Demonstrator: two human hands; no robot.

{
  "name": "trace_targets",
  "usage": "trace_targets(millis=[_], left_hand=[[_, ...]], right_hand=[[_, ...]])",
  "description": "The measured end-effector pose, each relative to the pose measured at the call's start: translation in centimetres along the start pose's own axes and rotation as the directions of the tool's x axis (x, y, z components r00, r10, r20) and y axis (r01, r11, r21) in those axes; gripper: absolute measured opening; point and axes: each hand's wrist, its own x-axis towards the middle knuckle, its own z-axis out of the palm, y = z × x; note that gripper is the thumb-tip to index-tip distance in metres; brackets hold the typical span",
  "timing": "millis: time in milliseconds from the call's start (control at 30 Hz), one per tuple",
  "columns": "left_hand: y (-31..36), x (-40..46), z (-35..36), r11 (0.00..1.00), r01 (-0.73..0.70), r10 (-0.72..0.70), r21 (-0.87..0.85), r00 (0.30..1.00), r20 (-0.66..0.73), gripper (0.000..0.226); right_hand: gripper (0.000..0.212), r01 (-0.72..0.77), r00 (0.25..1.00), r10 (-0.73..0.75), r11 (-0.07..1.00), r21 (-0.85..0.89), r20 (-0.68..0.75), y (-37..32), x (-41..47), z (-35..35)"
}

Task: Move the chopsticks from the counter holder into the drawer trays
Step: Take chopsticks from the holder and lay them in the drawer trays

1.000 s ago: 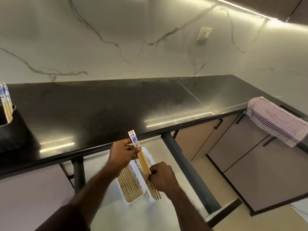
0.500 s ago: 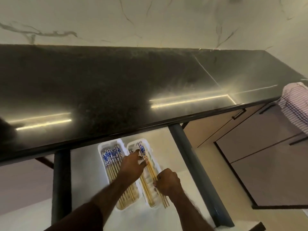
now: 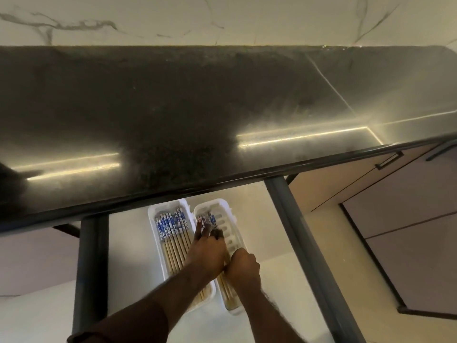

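Both arms reach down into the open drawer [image 3: 128,280] under the black counter [image 3: 173,115]. My left hand [image 3: 206,253] lies over the right tray [image 3: 222,209], fingers stretched forward and pressing on the chopsticks [image 3: 226,289] in it; grip released. My right hand [image 3: 243,268] sits just beside it, touching it, fingers curled round the lower ends of the same chopsticks. They lie lengthwise in that tray, pale wood with blue-and-white tops poking past my left fingertips. The left tray [image 3: 154,219], touching the right one, holds a full row of matching chopsticks [image 3: 173,233], tops toward the counter.
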Motion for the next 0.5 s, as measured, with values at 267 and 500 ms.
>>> trace_targets(millis=[267,500], left_hand=[[0.36,0.47,0.12,0.992,-0.027,0.023,0.123,0.999,0.039,0.068],[0.62,0.45,0.33,0.991,-0.021,0.013,0.135,0.998,0.058,0.053]], right_hand=[[0.022,0.042,0.999,-0.043,0.999,-0.034,-0.025,0.25,-0.14,0.84],[0.028,0.116,0.988,-0.126,0.988,-0.1,-0.093,-0.13,-0.63,0.93]])
